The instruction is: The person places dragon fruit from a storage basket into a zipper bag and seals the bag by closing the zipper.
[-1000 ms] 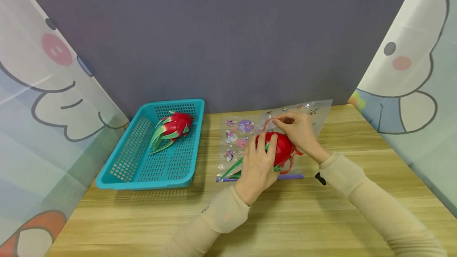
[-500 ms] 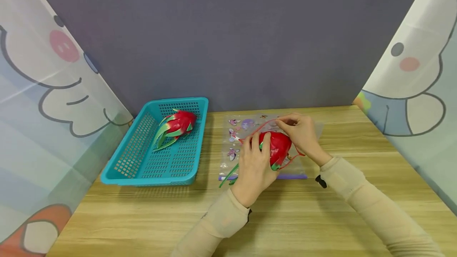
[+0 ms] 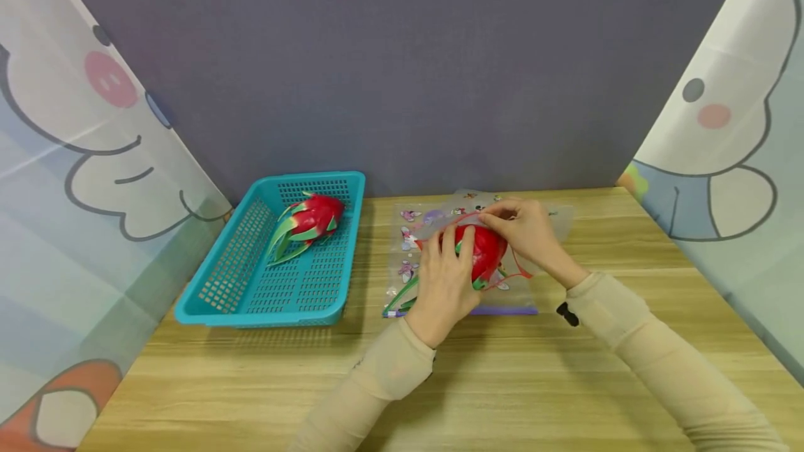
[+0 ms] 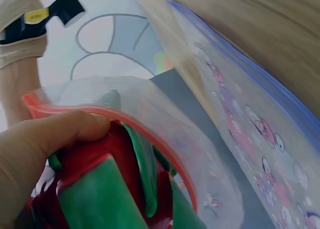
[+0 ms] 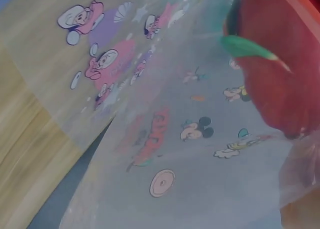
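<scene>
My left hand (image 3: pixel 444 277) grips a red dragon fruit (image 3: pixel 487 253), its long green leaves trailing left. Around the fruit lies the open mouth of a clear zip bag (image 5: pixel 160 154) with cartoon prints and a red zip edge (image 4: pixel 167 144). In the left wrist view the thumb presses on the fruit beside that edge. My right hand (image 3: pixel 524 229) pinches the bag's red edge at the far side of the fruit. Through the film in the right wrist view, the fruit's rounded end (image 5: pixel 280 74) shows. How deep it sits inside is hard to tell.
A second clear bag (image 3: pixel 402 284) with pink prints and a purple zip lies flat beneath the hands. To the left stands a blue-green basket (image 3: pixel 264 319), holding another dragon fruit (image 3: pixel 317 218). A dark grey panel (image 3: pixel 402 75) rises behind the wooden table (image 3: pixel 502 382).
The red-edged mouth has spread leftward over the fruit and now reaches the left fingers. The left hand has shifted slightly away from the person with the fruit. The right hand still pinches the edge.
</scene>
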Demonstrator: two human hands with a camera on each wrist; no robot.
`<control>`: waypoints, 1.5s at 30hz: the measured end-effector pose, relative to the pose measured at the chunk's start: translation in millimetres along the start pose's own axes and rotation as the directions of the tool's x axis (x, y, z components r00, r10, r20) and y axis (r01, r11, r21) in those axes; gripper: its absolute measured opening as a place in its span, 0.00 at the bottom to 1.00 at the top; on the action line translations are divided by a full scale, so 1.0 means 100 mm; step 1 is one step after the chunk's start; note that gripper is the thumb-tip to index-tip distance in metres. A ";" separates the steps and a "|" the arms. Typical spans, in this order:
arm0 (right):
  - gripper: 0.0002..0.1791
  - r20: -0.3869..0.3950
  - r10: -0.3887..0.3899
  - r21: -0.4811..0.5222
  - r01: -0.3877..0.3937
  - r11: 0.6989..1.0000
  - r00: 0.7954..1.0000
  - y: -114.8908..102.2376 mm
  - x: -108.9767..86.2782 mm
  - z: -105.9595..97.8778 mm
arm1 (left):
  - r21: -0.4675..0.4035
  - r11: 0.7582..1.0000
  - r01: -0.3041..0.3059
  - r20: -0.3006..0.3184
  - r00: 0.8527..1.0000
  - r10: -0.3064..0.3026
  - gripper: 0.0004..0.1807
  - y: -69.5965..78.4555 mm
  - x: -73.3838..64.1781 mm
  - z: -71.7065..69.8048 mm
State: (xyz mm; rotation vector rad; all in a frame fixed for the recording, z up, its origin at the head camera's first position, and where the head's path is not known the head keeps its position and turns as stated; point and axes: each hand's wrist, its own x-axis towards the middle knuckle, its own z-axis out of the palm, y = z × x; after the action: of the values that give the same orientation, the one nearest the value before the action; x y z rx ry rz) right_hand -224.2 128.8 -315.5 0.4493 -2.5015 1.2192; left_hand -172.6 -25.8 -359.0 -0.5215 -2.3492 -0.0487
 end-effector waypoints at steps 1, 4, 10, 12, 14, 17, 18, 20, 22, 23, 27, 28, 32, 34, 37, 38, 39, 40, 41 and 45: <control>0.09 0.003 0.008 0.006 -0.008 1.000 1.000 0.00 0.00 -0.01 | 0.004 1.000 -0.012 -0.008 1.000 0.012 0.47 -0.01 0.01 0.01; 0.09 -0.007 0.028 0.020 -0.027 0.999 1.000 -0.01 0.03 -0.03 | 0.017 0.997 -0.073 -0.043 0.996 0.073 0.46 -0.02 0.02 0.03; 0.10 0.000 0.059 0.041 -0.059 0.997 0.998 -0.04 0.06 -0.08 | 0.060 0.968 -0.244 -0.074 0.966 0.248 0.44 -0.03 0.08 0.05; 0.11 0.017 0.061 0.046 -0.062 0.997 0.998 -0.06 0.06 -0.10 | 0.078 0.957 -0.280 -0.071 0.956 0.286 0.43 -0.03 0.11 0.06; 0.12 0.033 0.061 0.049 -0.062 0.997 0.998 -0.08 0.06 -0.12 | 0.096 0.950 -0.298 -0.057 0.951 0.304 0.43 -0.02 0.13 0.06; 0.11 0.051 0.053 0.051 -0.055 0.997 0.997 -0.11 0.07 -0.15 | 0.108 0.949 -0.297 -0.026 0.953 0.302 0.41 -0.02 0.15 0.08; 0.11 0.056 0.046 0.050 -0.048 0.998 0.997 -0.12 0.07 -0.16 | 0.111 0.950 -0.292 -0.015 0.955 0.295 0.40 -0.02 0.15 0.09; 0.09 0.069 0.024 0.029 -0.026 0.999 0.997 -0.14 0.08 -0.18 | 0.110 0.954 -0.278 -0.001 0.960 0.280 0.37 -0.02 0.15 0.11; 0.07 0.086 -0.027 -0.015 0.029 0.999 0.996 -0.14 0.08 -0.19 | 0.123 0.957 -0.264 0.027 0.965 0.262 0.36 -0.03 0.17 0.13; 0.06 0.094 -0.061 -0.041 0.065 0.997 0.994 -0.14 0.08 -0.20 | 0.134 0.957 -0.257 0.059 0.966 0.251 0.37 -0.03 0.17 0.14; 0.03 0.127 -0.264 -0.154 0.282 0.947 0.956 -0.15 0.05 -0.23 | 0.169 0.954 -0.248 0.302 0.934 0.189 0.48 -0.04 0.24 0.13; 0.02 0.136 -0.311 -0.175 0.332 0.927 0.941 -0.16 0.04 -0.24 | 0.168 0.955 -0.245 0.366 0.915 0.171 0.52 -0.04 0.27 0.13; 0.03 0.146 -0.466 -0.232 0.488 0.842 0.873 -0.20 0.02 -0.26 | 0.131 0.970 -0.203 0.500 0.858 0.112 0.54 -0.05 0.37 0.15; 0.03 0.144 -0.500 -0.245 0.520 0.818 0.854 -0.22 0.02 -0.27 | 0.114 0.977 -0.182 0.486 0.868 0.105 0.45 -0.06 0.41 0.19; 0.04 0.125 -0.546 -0.253 0.558 0.790 0.829 -0.22 0.02 -0.27 | 0.086 0.987 -0.137 0.473 0.877 0.081 0.36 -0.08 0.45 0.27; 0.04 0.122 -0.557 -0.254 0.568 0.783 0.822 -0.22 0.01 -0.27 | 0.080 0.989 -0.122 0.477 0.876 0.070 0.33 -0.09 0.46 0.29; 0.04 0.118 -0.568 -0.252 0.578 0.776 0.814 -0.22 0.01 -0.27 | 0.066 0.993 -0.102 0.480 0.875 0.058 0.31 -0.09 0.47 0.31; 0.05 0.111 -0.582 -0.253 0.590 0.767 0.805 -0.23 0.01 -0.27 | 0.047 0.997 -0.068 0.493 0.869 0.036 0.31 -0.10 0.48 0.34; 0.05 0.106 -0.594 -0.252 0.599 0.760 0.798 -0.23 0.00 -0.28 | 0.023 0.999 -0.032 0.514 0.858 0.016 0.30 -0.11 0.49 0.36; 0.06 0.075 -0.625 -0.258 0.621 0.740 0.777 -0.24 0.00 -0.30 | -0.068 0.989 0.133 0.603 0.795 -0.066 0.35 -0.17 0.53 0.47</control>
State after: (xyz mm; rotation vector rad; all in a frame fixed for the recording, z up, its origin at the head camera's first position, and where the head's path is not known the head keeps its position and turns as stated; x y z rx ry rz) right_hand -210.2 138.3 -281.2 1.0875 -2.1562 0.5978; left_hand -244.0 -14.3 -356.6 -0.5164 -3.0166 -0.0656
